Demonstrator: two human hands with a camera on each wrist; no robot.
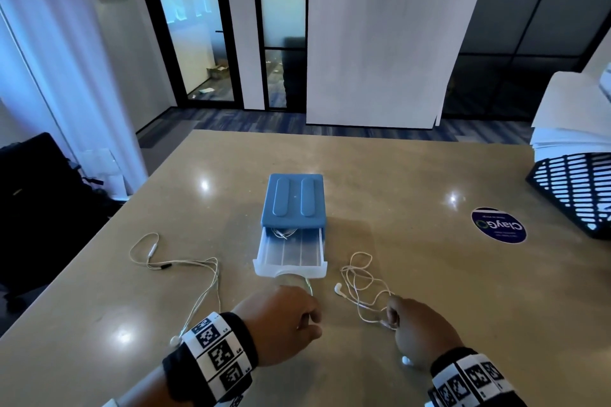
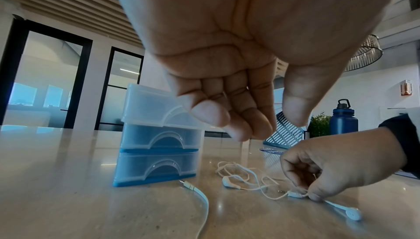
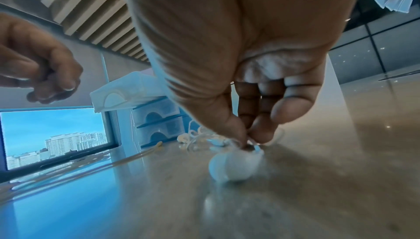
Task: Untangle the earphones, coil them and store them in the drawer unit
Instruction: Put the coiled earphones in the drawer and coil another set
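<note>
Head view: right hand point(image 1: 420, 334) pinching tangled earphones point(image 1: 363, 291), fingertips hidden; left hand point(image 1: 284, 324) loosely curled, empty

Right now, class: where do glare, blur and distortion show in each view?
Head view: ceiling lights glare on the table. Left wrist view: the left hand looms oversized. Right wrist view: the earbud under the right hand is blurred.

A big tan table point(image 1: 396, 182) fills the room's middle — shiny, with light spots on it. A round dark blue sticker point(image 1: 498, 225) lies flat near a black basket point(image 1: 575, 195) with holes. White papers point(image 1: 572, 122) sit stacked above the basket — a blue bottle point(image 2: 343, 117) stands beside a small green plant point(image 2: 319, 126)
</note>
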